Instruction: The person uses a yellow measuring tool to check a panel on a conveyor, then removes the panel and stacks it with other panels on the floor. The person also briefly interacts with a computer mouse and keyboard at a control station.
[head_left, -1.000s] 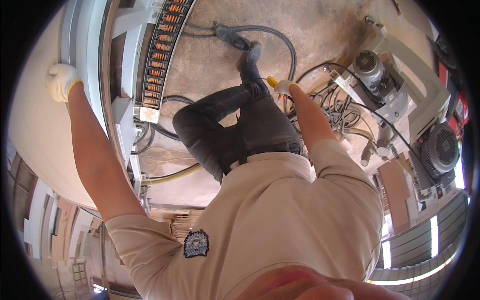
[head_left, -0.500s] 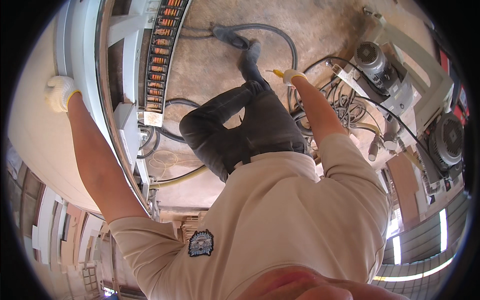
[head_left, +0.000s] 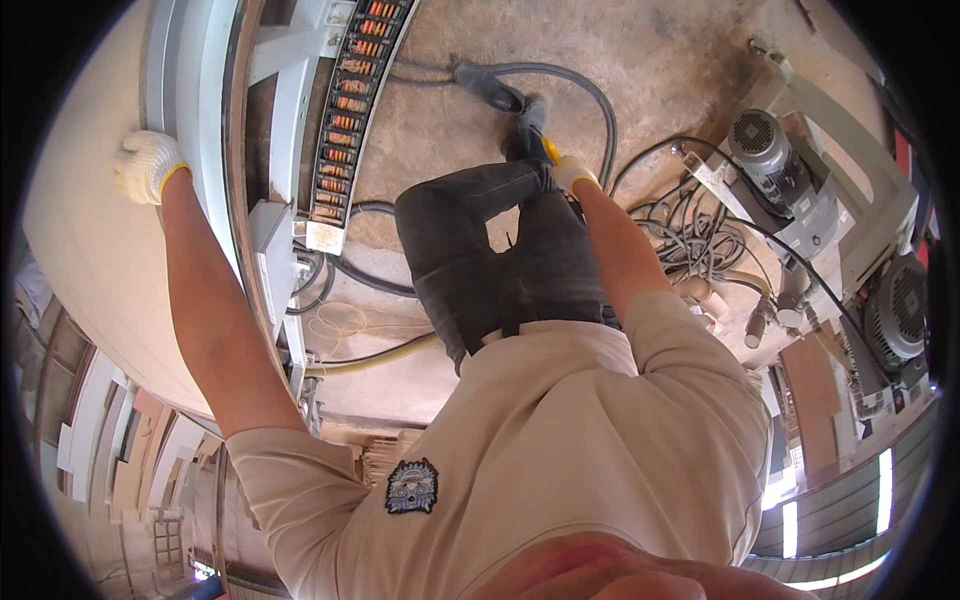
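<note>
My left hand (head_left: 150, 167), in a white knitted glove with a yellow cuff, rests on a broad beige panel (head_left: 90, 260) beside a pale blue-grey metal rail (head_left: 203, 110). Its fingers are bent a little over the surface, with nothing seen in them. Gloved the same way, my right hand (head_left: 572, 173) is closed round a small yellow tool (head_left: 550, 151) in front of my right leg. Only the tool's yellow end sticks out, so its kind cannot be made out.
A black cable chain (head_left: 341, 140) with orange and red lines runs along the machine at left. Black hoses (head_left: 600, 95) and tangled cables (head_left: 700, 235) lie on the concrete floor. At right stands a frame carrying grey electric motors (head_left: 757, 135). Stacked boards (head_left: 100, 430) show at lower left.
My right hand has drawn in toward my leg, and the yellow tool now points more away from me. My left hand stays on the panel while the whole view shifts slightly.
</note>
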